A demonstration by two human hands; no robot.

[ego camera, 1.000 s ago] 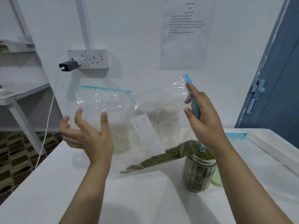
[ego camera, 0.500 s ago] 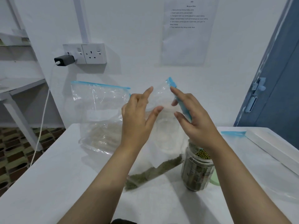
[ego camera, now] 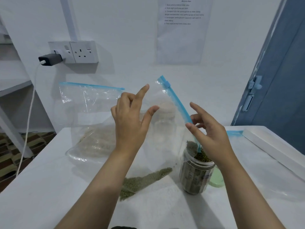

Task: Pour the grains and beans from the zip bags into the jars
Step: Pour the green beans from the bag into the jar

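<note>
- head view: the zip bag (ego camera: 165, 129) of mung beans (ego camera: 145, 180) stands tilted with its blue zipper edge (ego camera: 177, 103) running down into the mouth of the clear jar (ego camera: 196, 176), probably so that edge acts as a chute for the beans.
- the right hand (ego camera: 209, 134) pinches that zipper edge just above the jar, steadying the spout; the left hand (ego camera: 132, 123) is at the bag's upper film, fingers spread, seemingly to lift the sagging side, though whether it is actually grasping the plastic i cannot tell.
- the jar sits on the white table (ego camera: 49, 187), nearly full of green beans; a streak of beans lies low in the bag's bottom corner, left of the jar.
- a second zip bag (ego camera: 89, 116) of pale grains stands behind, zipped closed, and a pale green lid (ego camera: 217, 179) lies touching the jar's right side.
</note>
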